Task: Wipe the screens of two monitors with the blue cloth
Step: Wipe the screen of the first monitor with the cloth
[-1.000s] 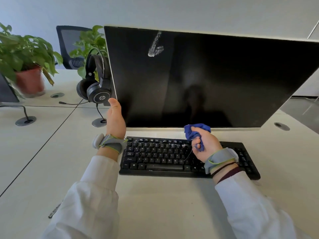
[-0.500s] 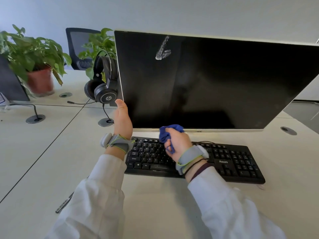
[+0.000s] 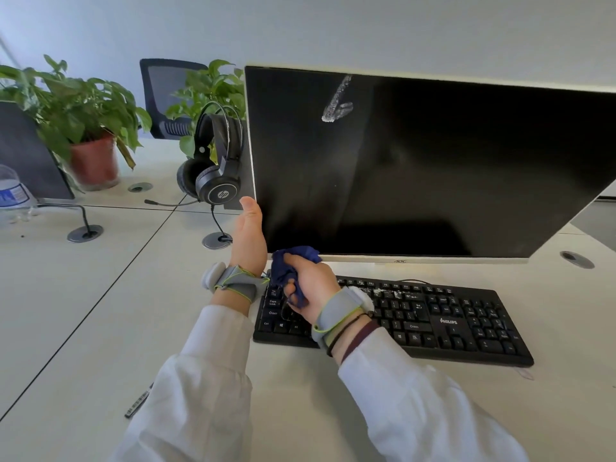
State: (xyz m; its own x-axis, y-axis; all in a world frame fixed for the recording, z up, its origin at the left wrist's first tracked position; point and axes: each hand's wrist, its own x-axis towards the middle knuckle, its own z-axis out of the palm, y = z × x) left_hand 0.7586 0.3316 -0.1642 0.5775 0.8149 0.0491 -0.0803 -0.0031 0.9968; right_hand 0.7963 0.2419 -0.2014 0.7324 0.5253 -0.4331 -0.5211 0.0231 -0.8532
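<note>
Carried the blue cloth leftward along the bottom edge of the AOC monitor over the last second, from below mid-screen to the lower left corner, now at centre frame. Closes out, by the look of it, one pass over the lowest strip of glass. Left untouched the white smear high on the screen, upper centre of the frame, same shape as a second ago. Calls next, probably, for raising the cloth toward that mark. Judged early in the task: first screen not yet clean, second not begun. Gripping the cloth bunched in the right hand, fingers curled tight round it, one wad pushed out above the fist and a tail hanging below over the left end of the Philips keyboard; touching the bottom bezel or just off it, cannot tell which. Steadying as before with the left hand: thumb upright against the screen's left edge, fingers out of sight behind the panel, so seemingly pinching the frame. Just beside that edge, an HP headset, worth avoiding on upward strokes. At far left behind the potted plant, a dark panel, possibly the other monitor; cannot confirm.
</note>
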